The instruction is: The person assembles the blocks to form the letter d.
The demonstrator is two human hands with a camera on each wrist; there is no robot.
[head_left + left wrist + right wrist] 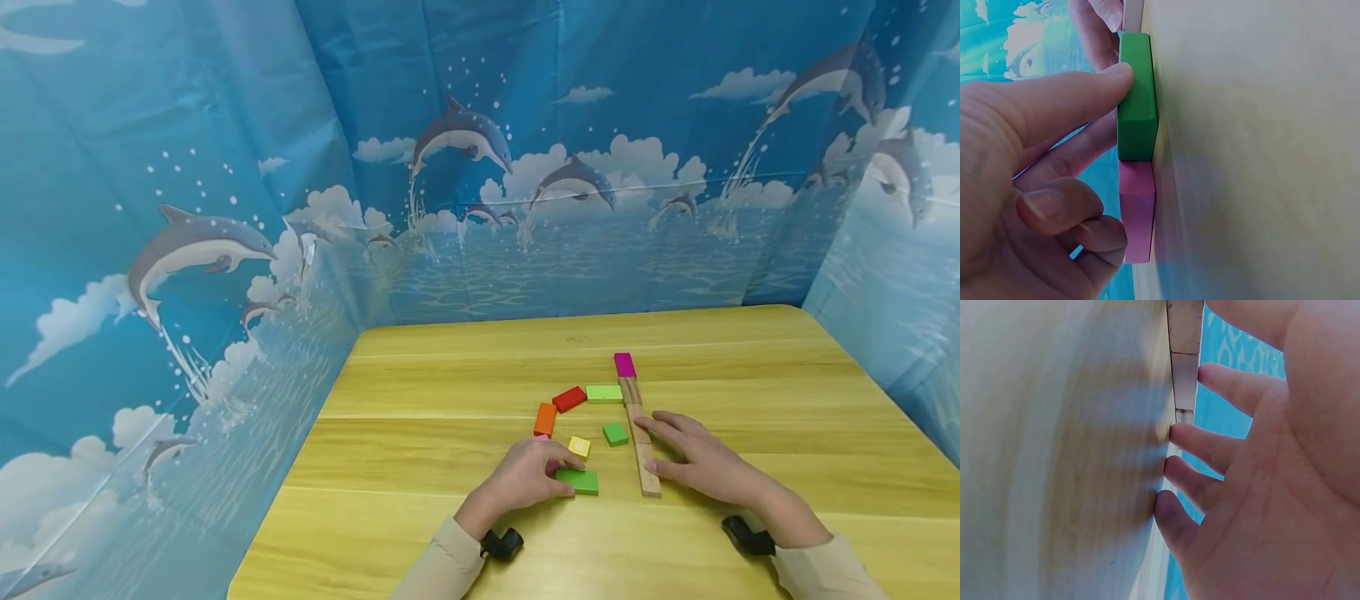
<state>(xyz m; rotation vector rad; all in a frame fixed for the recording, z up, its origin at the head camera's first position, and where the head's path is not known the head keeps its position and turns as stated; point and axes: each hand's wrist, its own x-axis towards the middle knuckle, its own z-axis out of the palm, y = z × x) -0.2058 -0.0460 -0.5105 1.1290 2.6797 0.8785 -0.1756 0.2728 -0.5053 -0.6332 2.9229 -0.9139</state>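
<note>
My left hand (531,475) pinches a green block (579,482) lying flat, thumb on its near side and forefinger on the far side. A pink block (1137,212) touches one end of it, mostly hidden by that hand in the head view. From there an orange block (545,419), a red block (569,399) and a light green block (603,394) curve up to a straight row of plain wooden blocks (643,458). My right hand (705,458) rests beside this row, fingers spread, its forefinger and thumb touching the row's right edge.
Inside the curve lie a yellow block (579,447) and a small green block (616,433), apart from the others. A magenta block (625,365) tops the wooden row. A dolphin-print curtain (525,275) stands behind the wooden table (420,367).
</note>
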